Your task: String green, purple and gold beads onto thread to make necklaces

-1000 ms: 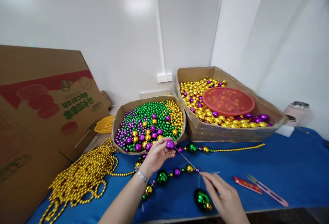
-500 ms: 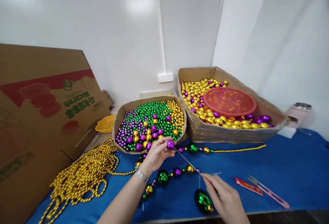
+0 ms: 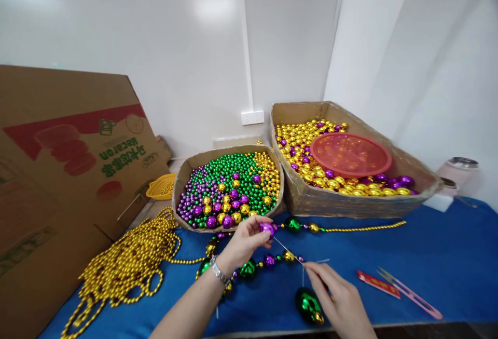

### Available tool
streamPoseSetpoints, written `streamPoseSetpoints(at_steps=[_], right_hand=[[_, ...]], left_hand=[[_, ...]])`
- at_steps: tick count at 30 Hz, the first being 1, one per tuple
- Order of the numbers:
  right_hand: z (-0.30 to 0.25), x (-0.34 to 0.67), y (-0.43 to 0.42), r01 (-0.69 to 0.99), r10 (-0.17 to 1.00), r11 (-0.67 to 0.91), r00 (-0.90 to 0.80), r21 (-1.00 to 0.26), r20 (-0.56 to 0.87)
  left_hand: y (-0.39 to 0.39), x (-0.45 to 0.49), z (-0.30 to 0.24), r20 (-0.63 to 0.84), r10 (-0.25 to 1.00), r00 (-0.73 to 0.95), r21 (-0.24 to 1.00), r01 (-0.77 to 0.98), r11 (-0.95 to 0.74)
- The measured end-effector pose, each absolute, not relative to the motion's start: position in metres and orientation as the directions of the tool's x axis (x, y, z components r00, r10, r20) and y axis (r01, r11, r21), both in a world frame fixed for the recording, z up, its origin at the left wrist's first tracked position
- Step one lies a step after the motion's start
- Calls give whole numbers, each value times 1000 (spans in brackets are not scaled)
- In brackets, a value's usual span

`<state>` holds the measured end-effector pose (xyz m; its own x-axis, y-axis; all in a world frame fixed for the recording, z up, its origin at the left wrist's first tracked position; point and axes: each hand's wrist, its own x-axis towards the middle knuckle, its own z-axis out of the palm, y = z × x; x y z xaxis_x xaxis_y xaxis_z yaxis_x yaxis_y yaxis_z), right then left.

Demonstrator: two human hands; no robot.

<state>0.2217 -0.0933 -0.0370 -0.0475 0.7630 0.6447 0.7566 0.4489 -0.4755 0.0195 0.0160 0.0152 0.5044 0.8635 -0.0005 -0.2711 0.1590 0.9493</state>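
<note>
Over the blue cloth-covered bench (image 3: pixel 342 245), head view: left hand (image 3: pixel 248 239), fingers pinched on a shiny round purple bead (image 3: pixel 267 230). Right hand (image 3: pixel 338 295), fingertips closed on a thin pale needle or thread (image 3: pixel 280 243) leading up to that bead; which, cannot tell. Near the right hand, a large glossy green oval bead (image 3: pixel 307 303), a small round gold bead (image 3: pixel 319 318) against it; probably strung already. Done, apparently: the purple, green and gold beads strung in line (image 3: pixel 269 260) beyond. Remaining: purple bead looks not yet slid down. Plenty loose in the brown cardboard box (image 3: pixel 193 162).
</note>
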Motion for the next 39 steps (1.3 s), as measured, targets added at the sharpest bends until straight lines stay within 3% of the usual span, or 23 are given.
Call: streamPoseSetpoints(at_steps=[8, 16, 18, 20, 22, 27, 31, 35, 39], right_hand=[[-44, 220, -92, 774, 740, 445, -35, -449, 672], [-13, 228, -67, 809, 724, 422, -29, -410, 689], [2, 235, -59, 813, 711, 406, 5, -417, 703], [12, 241, -54, 815, 689, 405, 25, -414, 724], [16, 244, -51, 818, 669, 410, 32, -404, 743], [21, 250, -55, 834, 658, 390, 45, -391, 751], [30, 263, -55, 842, 663, 358, 75, -404, 745], [39, 274, -50, 849, 689, 292, 133, -441, 712], [28, 275, -52, 835, 697, 304, 133, -458, 705]], left_hand=[[14, 24, 6, -98, 854, 511, 898, -325, 297], [30, 33, 25, 91, 876, 474, 985, -170, -11], [52, 32, 32, 199, 895, 400, 971, 46, -236], [78, 32, 33, 288, 887, 360, 823, 380, -422], [103, 36, 30, 302, 876, 376, 646, 595, -478], [143, 56, 12, 187, 872, 453, 452, 748, -486], [153, 69, 5, 133, 874, 468, 371, 794, -482], [152, 69, 4, 135, 883, 449, 401, 790, -463], [146, 61, 12, 183, 901, 394, 551, 718, -426]])
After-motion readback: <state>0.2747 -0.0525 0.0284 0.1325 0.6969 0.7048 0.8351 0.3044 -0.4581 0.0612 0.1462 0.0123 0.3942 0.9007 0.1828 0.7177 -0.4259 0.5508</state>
